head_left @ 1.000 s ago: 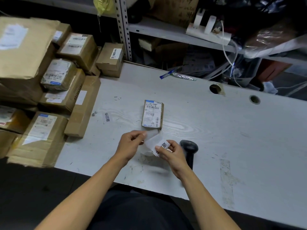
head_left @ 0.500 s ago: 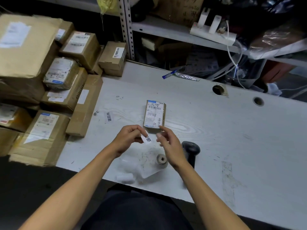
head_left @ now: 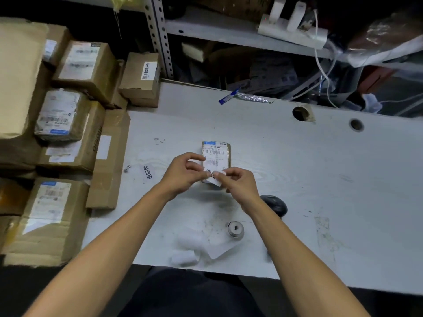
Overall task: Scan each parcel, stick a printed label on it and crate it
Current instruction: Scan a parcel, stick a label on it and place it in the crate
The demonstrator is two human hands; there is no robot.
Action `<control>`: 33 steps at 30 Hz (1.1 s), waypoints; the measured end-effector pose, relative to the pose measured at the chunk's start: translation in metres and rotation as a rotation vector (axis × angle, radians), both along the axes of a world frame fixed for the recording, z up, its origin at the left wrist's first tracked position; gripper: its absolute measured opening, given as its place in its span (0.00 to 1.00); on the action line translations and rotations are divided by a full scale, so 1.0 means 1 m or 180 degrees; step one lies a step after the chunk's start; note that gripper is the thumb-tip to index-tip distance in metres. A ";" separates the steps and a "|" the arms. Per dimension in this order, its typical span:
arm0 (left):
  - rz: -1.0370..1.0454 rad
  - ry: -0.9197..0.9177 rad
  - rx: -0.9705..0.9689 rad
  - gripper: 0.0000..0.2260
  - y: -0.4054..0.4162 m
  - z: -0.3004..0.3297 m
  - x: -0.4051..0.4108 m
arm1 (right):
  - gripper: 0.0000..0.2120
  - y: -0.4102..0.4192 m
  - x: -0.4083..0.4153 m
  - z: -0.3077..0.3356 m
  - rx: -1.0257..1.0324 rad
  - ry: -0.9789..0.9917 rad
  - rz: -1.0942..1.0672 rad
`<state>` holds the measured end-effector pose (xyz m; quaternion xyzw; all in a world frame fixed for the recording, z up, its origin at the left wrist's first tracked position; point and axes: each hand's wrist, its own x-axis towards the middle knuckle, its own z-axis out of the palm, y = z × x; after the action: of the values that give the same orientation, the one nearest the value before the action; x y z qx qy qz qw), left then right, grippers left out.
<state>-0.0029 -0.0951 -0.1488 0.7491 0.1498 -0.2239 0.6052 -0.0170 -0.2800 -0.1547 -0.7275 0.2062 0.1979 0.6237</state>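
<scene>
A small brown parcel (head_left: 217,154) with a white shipping label lies flat in the middle of the white table (head_left: 297,170). My left hand (head_left: 183,171) and my right hand (head_left: 238,183) meet over its near end. Both pinch a small white printed label (head_left: 212,176) with black marks, held against the parcel's near edge. The black handheld scanner (head_left: 274,205) lies on the table just right of my right wrist. A small label roll core (head_left: 235,229) and loose backing paper (head_left: 206,247) lie near the table's front edge.
Several brown cardboard parcels (head_left: 75,115) are stacked along the table's left side. A label with printed characters (head_left: 149,172) is stuck to the table left of my hands. Two cable holes (head_left: 301,113) sit at the back right. A metal shelf with clutter stands behind.
The label roll and backing paper left my hands and now lie near the front edge. Both hands moved forward with the small label, from in front of the parcel onto its near end.
</scene>
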 end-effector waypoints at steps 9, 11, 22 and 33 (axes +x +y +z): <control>-0.0559 -0.0707 0.1796 0.18 -0.006 -0.036 0.036 | 0.21 0.014 0.042 -0.039 -0.1846 -0.0517 0.0252; -0.0430 -0.0508 0.1631 0.25 0.000 -0.044 0.036 | 0.27 0.011 0.042 -0.042 -0.1709 -0.0380 -0.0086; -0.0701 -0.0017 -0.0451 0.23 -0.029 -0.009 0.003 | 0.14 -0.024 -0.032 0.010 -0.1116 -0.0209 -0.1252; -0.2328 -0.0118 -0.1108 0.21 -0.152 0.060 -0.151 | 0.11 -0.106 -0.273 0.074 -0.1152 -0.0770 -0.2995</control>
<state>-0.1543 -0.2467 -0.0888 0.6432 -0.1776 -0.4329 0.6060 -0.2898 -0.3862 -0.0807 -0.6700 0.4684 -0.2283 0.5288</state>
